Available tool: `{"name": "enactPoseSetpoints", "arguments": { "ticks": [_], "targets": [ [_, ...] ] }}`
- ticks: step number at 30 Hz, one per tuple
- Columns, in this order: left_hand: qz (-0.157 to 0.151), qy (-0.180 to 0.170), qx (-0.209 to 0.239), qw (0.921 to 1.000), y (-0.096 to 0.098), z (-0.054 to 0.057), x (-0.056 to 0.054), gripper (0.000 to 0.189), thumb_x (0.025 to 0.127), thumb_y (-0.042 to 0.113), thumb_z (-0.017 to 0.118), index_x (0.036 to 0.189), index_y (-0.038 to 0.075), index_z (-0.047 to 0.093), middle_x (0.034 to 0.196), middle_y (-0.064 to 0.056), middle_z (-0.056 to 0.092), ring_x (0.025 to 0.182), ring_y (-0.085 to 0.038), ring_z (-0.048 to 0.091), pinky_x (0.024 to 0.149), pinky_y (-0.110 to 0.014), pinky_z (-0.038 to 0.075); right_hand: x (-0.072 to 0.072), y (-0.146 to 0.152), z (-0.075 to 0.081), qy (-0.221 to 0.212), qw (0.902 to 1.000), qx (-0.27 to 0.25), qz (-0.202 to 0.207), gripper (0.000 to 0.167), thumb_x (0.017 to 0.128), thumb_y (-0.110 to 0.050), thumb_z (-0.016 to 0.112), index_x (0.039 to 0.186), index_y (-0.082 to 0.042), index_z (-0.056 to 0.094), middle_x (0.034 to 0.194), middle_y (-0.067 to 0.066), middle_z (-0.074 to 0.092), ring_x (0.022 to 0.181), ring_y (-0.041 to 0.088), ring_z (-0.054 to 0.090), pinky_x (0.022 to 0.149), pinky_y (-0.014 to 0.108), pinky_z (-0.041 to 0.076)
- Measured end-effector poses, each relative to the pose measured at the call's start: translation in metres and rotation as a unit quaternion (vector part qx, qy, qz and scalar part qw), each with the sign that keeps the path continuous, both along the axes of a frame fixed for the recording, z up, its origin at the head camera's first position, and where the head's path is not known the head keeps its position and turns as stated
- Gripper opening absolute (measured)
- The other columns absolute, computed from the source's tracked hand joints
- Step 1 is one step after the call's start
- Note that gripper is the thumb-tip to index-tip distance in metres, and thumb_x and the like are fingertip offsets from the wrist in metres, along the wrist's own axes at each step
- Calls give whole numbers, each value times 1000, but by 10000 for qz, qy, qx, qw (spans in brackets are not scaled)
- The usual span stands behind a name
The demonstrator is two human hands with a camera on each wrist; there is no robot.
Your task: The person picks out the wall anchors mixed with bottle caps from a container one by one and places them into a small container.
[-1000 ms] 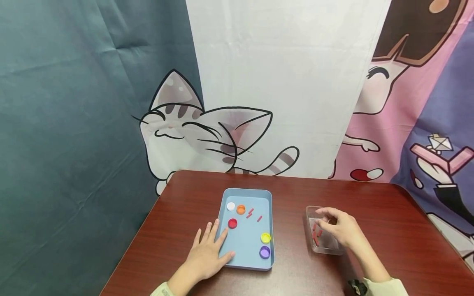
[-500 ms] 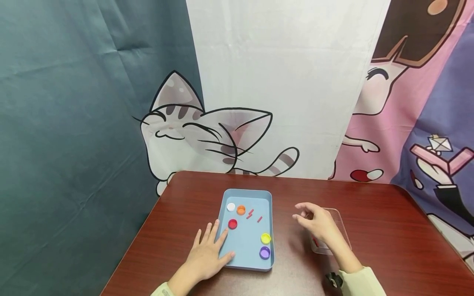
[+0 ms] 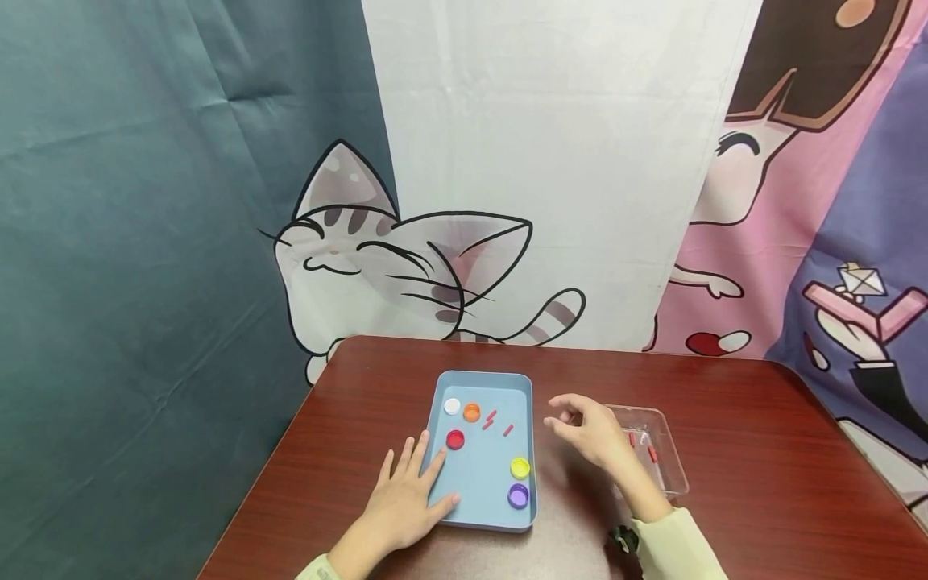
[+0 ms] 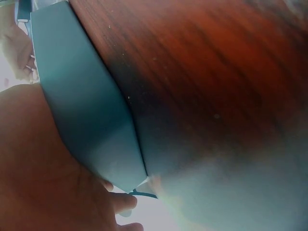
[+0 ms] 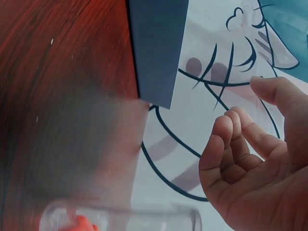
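Note:
My left hand (image 3: 402,501) lies with spread fingers on the left edge of the light blue tray (image 3: 474,515). Inside the tray are a white cap (image 3: 452,406), an orange cap (image 3: 472,412), a red cap (image 3: 454,439), a yellow cap (image 3: 519,468), a purple cap (image 3: 518,495) and three small red sticks (image 3: 508,430). My right hand (image 3: 596,435) hovers between the tray and a clear plastic box (image 3: 670,451), fingers loosely bent. In the right wrist view a gap separates its thumb from the fingers, and nothing shows between them.
Several red sticks (image 3: 652,454) lie in the clear box, partly hidden behind the right forearm. All stands on a brown wooden table (image 3: 377,387). A printed cloth backdrop (image 3: 565,161) with cartoon figures hangs behind the table's far edge.
My right hand has moved left from above the clear box towards the tray, and more of the box's right part shows. The left hand and the tray's contents have stayed put.

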State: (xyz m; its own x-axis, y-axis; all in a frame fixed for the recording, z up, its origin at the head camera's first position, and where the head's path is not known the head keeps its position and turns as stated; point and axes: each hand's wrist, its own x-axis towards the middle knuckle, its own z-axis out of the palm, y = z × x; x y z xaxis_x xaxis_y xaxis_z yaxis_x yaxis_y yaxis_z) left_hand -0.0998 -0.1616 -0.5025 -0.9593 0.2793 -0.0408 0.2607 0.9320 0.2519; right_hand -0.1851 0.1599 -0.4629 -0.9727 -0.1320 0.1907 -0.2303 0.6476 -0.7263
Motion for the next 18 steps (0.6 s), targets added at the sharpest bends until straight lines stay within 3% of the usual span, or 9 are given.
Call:
{"name": "enactPoseSetpoints", "arguments": {
  "ticks": [18],
  "targets": [
    [7,18,13,10000,0,0,0,78,97,68,45,155,16,43,168,-16,17,153,-42,17,119,-67,13,-12,-35,-15,-176,9998,-25,103,30,84,-21,82,111,-10,75,80,-5,60,76,10,56,69,26,47]
  ]
}}
